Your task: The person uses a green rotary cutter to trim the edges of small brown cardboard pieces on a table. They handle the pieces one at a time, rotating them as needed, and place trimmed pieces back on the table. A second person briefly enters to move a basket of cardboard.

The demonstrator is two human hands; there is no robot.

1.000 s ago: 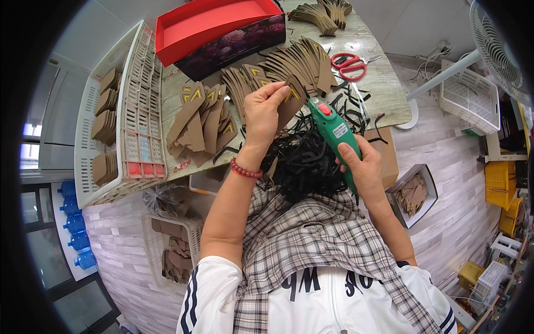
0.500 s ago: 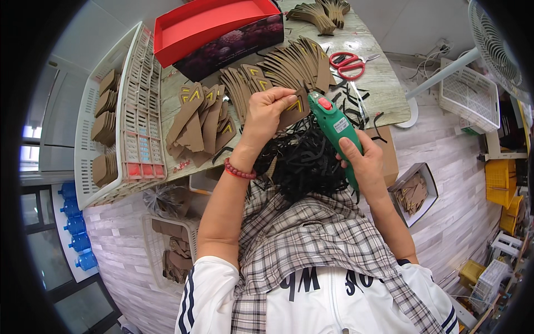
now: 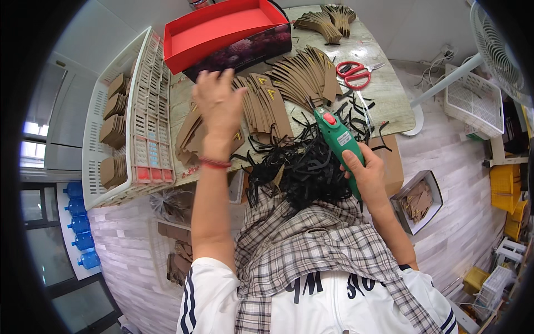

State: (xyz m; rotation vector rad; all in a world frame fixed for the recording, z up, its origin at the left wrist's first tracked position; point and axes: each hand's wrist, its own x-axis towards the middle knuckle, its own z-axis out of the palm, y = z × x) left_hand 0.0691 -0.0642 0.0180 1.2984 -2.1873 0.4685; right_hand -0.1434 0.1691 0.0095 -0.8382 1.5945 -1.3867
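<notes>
Left hand (image 3: 218,106) now outstretched, seemingly empty

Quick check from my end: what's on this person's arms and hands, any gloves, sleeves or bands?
No gloves: both hands are bare. The left hand has a red band at the wrist. Both forearms are uncovered; short white sleeves with dark stripes end near the shoulders. The right hand wears nothing.

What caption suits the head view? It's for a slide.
Left hand reaches over fanned brown card pieces; right hand grips a green glue gun.
</notes>
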